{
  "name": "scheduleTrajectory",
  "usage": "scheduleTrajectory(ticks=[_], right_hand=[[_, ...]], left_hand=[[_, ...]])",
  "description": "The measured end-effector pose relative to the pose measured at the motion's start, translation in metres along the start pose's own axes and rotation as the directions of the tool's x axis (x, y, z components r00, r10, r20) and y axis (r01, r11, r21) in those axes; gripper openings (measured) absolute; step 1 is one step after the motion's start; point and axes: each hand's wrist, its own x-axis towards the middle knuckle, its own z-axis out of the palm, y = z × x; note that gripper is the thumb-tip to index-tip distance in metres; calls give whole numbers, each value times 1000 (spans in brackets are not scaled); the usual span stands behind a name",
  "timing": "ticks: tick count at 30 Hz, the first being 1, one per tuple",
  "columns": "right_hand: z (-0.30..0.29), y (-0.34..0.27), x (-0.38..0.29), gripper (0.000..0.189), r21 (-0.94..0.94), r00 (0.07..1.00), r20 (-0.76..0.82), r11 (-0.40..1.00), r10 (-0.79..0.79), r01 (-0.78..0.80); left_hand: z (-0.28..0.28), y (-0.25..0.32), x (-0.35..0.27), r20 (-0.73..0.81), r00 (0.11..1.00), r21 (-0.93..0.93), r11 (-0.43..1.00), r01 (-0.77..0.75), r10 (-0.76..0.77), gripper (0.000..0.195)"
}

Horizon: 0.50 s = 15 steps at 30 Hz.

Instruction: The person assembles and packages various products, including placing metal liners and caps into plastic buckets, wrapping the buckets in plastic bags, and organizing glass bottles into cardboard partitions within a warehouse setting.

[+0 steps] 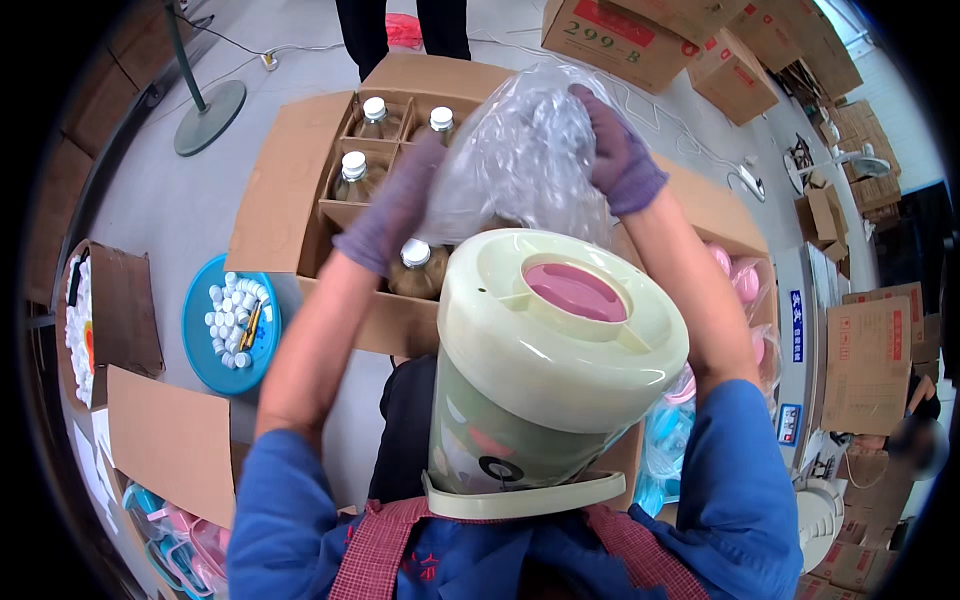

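My left hand (401,202), in a purple knit glove, is at the left side of a clear plastic bag (517,150); whether its fingers grip the film is blurred. My right hand (622,154), gloved alike, holds the bag's upper right part. The bag is over an open cardboard box (270,187) with cardboard dividers. Glass bottles with white caps (354,166) stand in its compartments. Close below the bag, in front of my chest, is a pale green jug (517,420) with a cream lid and a pink oval centre. Its cream handle lies toward my apron.
A blue basin (191,322) with white caps and a yellow-handled tool is at left, near a box of white pieces (124,315). Boxes of bagged pink and blue plastic items (664,442) flank me. A person's legs (442,30) are beyond the bottle box. Cables cross the floor.
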Motion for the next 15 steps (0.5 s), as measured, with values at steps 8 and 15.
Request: scheduleTrajectory(ticks=[8,15], right_hand=[[-59,-19,-5,38,-318,986,-20,936,-166,151],[-27,-4,-4,51,604,906,-199,775,374,-188]], left_hand=[[-80,30,6,-471,836,194,958,-212,280,38],[89,27,49,189,832,750,471,-465,521,32]])
